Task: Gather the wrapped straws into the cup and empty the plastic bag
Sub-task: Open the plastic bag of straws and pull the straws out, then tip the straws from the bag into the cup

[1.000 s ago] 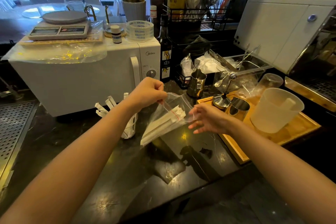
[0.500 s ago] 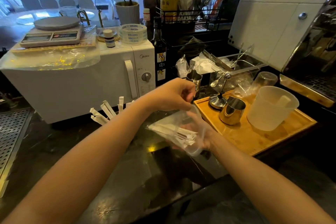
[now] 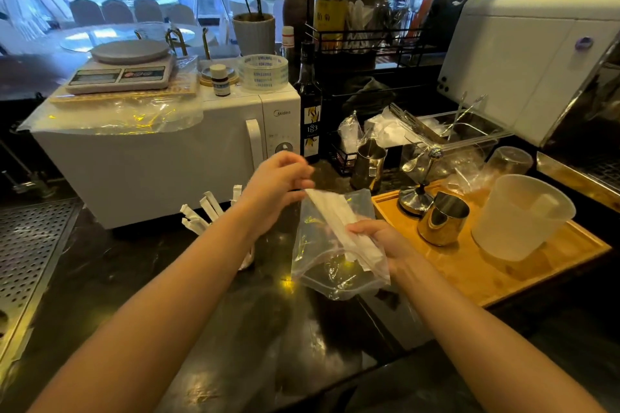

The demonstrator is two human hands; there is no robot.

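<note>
Both forearms reach forward over the dark tabletop (image 3: 110, 271), meeting above its middle. The right hand (image 3: 379, 245) is curled from the right side around the clear plastic bag (image 3: 330, 265) and a bundle of wrapped straws (image 3: 339, 221), fingers closed on both, with the bag hanging crumpled below the palm and clear of the tabletop. The straws lie diagonally, their upper ends pointing up and left toward the left hand (image 3: 278, 184). The left hand is held higher, wrist bent, its thumb and fingertips pinched together at the upper ends of the straws; whether it grips the straws themselves or the bag's edge cannot be told. Behind the left forearm, near the tabletop's back edge in front of the white microwave (image 3: 151, 161), stands the cup (image 3: 246, 258), mostly hidden by the arm, with more wrapped straws standing up from it. A wooden tray (image 3: 469, 275) sits along the tabletop's right edge.
</note>
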